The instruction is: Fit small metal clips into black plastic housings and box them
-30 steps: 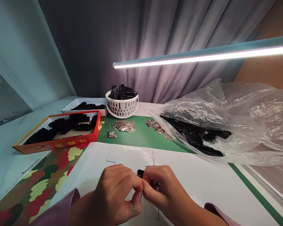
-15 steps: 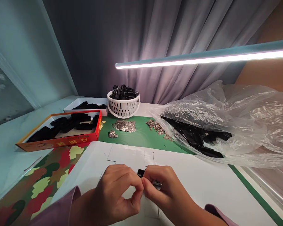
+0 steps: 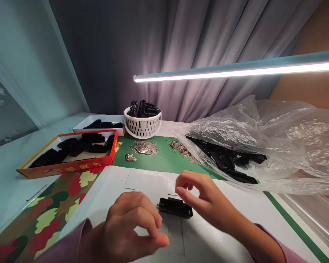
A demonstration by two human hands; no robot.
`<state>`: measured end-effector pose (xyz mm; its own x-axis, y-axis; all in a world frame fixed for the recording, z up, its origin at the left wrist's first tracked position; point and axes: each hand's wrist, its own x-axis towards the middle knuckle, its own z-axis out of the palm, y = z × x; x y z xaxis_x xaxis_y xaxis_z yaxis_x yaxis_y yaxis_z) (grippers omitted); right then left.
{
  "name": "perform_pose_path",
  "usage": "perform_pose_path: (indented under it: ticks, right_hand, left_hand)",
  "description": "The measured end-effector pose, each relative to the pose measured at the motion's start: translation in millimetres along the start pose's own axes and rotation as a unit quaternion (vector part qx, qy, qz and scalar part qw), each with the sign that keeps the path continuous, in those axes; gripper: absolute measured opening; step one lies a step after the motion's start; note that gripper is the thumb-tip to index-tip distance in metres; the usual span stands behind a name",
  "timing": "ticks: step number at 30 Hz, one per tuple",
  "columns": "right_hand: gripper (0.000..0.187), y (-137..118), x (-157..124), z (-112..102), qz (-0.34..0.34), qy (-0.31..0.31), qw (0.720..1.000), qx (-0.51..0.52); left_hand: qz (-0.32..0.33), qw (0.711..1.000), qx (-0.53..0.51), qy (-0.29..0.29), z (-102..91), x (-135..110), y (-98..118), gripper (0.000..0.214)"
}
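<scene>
A black plastic casing (image 3: 176,207), a long open shell with a small tab on its far side, lies on the white sheet between my hands. Left of it is my left hand (image 3: 137,223), its thumb and index finger pressed together in a pinch. Whatever may be between those fingertips is too small to make out. Just above the casing's right end hovers my right hand (image 3: 199,190), its fingers loosely curled with a small gap showing at the thumb. Neither hand is gripping the casing.
Small metal pieces lie in piles (image 3: 144,147) on the green mat (image 3: 159,162). Behind stands a white basket (image 3: 143,126) of black parts. A red box (image 3: 68,166) and a white box (image 3: 83,122) hold more at left. A clear plastic bag (image 3: 285,146) with black parts spreads right.
My hands have come apart. The right hand has moved up and right off the casing, which now shows whole; the left hand has shifted slightly left and down.
</scene>
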<state>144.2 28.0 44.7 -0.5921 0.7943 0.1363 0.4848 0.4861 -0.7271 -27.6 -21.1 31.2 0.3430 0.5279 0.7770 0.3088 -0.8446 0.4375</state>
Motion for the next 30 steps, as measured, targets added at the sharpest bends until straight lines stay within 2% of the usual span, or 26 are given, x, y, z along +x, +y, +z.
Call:
perform_pose_path:
  ticks: [3, 6, 8, 10, 12, 16, 20, 21, 25, 28, 30]
  right_hand:
    - [0.013, 8.5, 4.9, -8.4, 0.004, -0.028, 0.997, -0.078]
    - [0.006, 14.3, 7.1, -3.0, 0.009, -0.024, 0.978, -0.208]
    - [0.006, 17.2, 8.0, 2.4, 0.007, -0.008, 0.96, -0.28]
    - [0.007, 19.8, 8.8, 5.2, 0.005, 0.0, 0.951, -0.309]
    - [0.009, 21.9, 9.6, 4.7, 0.005, -0.004, 0.953, -0.303]
    - [0.017, 23.7, 9.6, -0.2, -0.007, -0.022, 0.958, -0.287]
    - [0.016, 23.8, 8.6, -2.7, -0.027, -0.042, 0.96, -0.277]
    - [0.018, 24.1, 8.5, -2.8, -0.03, -0.043, 0.96, -0.274]
    - [0.023, 27.1, 9.6, -2.6, -0.038, -0.033, 0.967, -0.249]
    - [0.027, 29.7, 10.4, -3.3, -0.041, -0.003, 0.976, -0.215]
    - [0.024, 31.0, 10.8, -4.1, -0.041, 0.026, 0.98, -0.193]
  left_hand:
    - [-0.026, 1.0, 0.0, 0.002, -1.0, -2.1, -7.1, 0.016]
    - [-0.1, 0.995, -0.004, 0.027, 0.5, -8.4, -18.1, 0.014]
    - [-0.14, 0.99, -0.008, 0.026, 0.9, -11.8, -24.5, 0.023]
    - [-0.153, 0.988, -0.014, 0.01, 0.4, -13.3, -29.1, 0.039]
    - [-0.154, 0.988, -0.007, -0.024, 0.0, -13.3, -32.1, 0.047]
    - [-0.159, 0.982, 0.031, -0.103, 3.3, -13.4, -37.1, 0.033]
    - [-0.16, 0.959, 0.083, -0.218, 9.7, -17.1, -43.2, 0.061]
    - [-0.163, 0.953, 0.088, -0.238, 10.9, -18.4, -44.7, 0.06]
    - [-0.185, 0.949, 0.093, -0.239, 13.0, -23.0, -49.2, 0.031]
    - [-0.191, 0.951, 0.089, -0.226, 12.9, -23.9, -50.2, 0.026]
    - [-0.192, 0.952, 0.085, -0.223, 13.0, -23.7, -50.0, 0.025]
